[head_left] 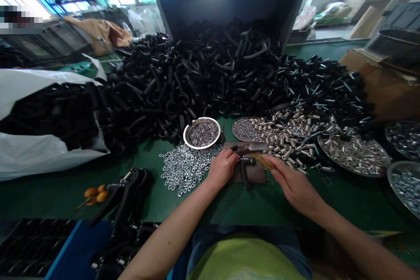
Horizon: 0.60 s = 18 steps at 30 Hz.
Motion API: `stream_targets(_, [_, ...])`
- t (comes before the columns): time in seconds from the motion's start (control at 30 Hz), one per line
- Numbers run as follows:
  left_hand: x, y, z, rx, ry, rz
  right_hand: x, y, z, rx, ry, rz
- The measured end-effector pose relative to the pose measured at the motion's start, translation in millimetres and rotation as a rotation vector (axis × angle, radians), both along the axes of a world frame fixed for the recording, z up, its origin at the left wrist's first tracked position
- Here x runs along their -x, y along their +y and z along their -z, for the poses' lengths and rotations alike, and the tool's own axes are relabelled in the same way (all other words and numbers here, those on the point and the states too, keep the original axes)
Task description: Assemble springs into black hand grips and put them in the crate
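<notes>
My left hand (222, 167) is closed on a black handle part (245, 170) that lies on a small brown block (252, 174) on the green table. My right hand (292, 183) grips the wooden handle of a hammer (254, 151), whose metal head rests just above the black part. A heap of small silver nuts (185, 168) lies just left of my left hand. A round steel dish (201, 133) of small metal pieces stands behind it.
A large heap of black handles (197, 74) spills from a tipped bin (229, 4). Springs (295, 133) and steel trays (354, 153) lie on the right. Assembled black grippers (131, 192) and orange-handled scissors (93, 194) lie at the left. A white sack (36, 153) sits far left.
</notes>
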<state>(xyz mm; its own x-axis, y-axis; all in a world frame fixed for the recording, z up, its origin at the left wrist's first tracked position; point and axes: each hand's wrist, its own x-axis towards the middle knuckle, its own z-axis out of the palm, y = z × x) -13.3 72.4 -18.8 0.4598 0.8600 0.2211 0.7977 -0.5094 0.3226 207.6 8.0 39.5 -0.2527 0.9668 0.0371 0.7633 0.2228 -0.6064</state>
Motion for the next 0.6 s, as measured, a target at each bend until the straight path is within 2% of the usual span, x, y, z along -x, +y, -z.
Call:
stream_targets(0.07, [0.2, -1.9, -0.1, 0.004, -0.002, -0.018, 5.5, 24.9, 10.2, -0.009, -0.061, 0.103])
stream_targets(0.17, [1.4, -3.0, 1.9, 0.018, -0.047, -0.023, 7.4, 45.4, 24.7, -0.008, -0.147, 0.098])
stream_targets(0.23, [3.4, -3.0, 4.9, 0.035, -0.106, -0.017, 6.2, 44.0, 27.7, -0.025, -0.158, 0.070])
stream_targets(0.33, [7.4, -3.8, 9.7, 0.085, -0.227, -0.016, 5.9, 28.0, 24.1, -0.048, -0.144, 0.057])
stream_targets(0.43, [9.9, -5.9, 12.5, 0.143, -0.338, -0.093, 8.7, 13.6, 19.7, -0.032, -0.206, 0.042])
stream_targets(0.53, [10.1, -8.0, 13.1, 0.182, -0.379, -0.157, 11.7, 10.9, 15.9, 0.017, -0.281, 0.026])
stream_targets(0.6, [9.8, -8.9, 13.2, 0.191, -0.385, -0.155, 13.1, 12.7, 13.3, -0.006, -0.266, 0.043])
